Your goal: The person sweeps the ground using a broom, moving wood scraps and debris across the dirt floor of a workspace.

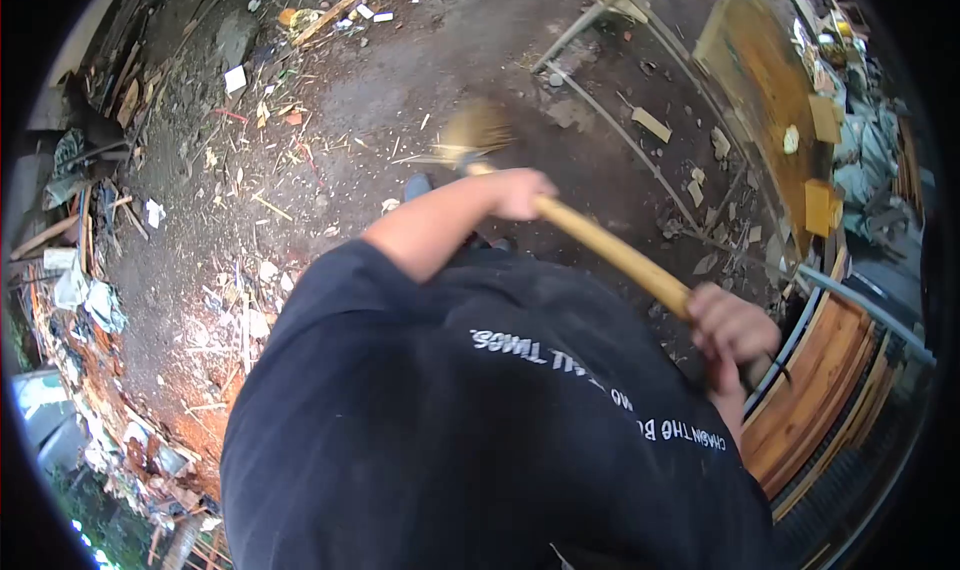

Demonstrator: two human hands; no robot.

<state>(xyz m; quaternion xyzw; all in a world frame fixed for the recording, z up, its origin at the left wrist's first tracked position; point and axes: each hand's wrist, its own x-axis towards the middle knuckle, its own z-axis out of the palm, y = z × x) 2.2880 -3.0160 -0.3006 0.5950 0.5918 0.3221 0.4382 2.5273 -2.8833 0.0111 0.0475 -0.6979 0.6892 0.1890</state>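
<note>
Both of my hands grip one long, pale wooden-handled tool (610,250) that slants across the front of my black shirt (480,390). My left hand (520,193) is wrapped around the handle nearer its far end, with the forearm reaching across from the left. Close to the near end, my right hand (735,325) closes over the handle beside my body. Beyond the left hand the tool's far end (475,135) shows as a brown, motion-smeared shape over the ground. Part of a dark shoe (418,185) shows below the left forearm.
Wood chips and scraps litter the dark dirt ground (370,90). A metal frame (640,155) and a brown board (765,90) stand at the right. Stacked planks (815,380) lie near my right arm. A debris heap (130,400) runs along the left.
</note>
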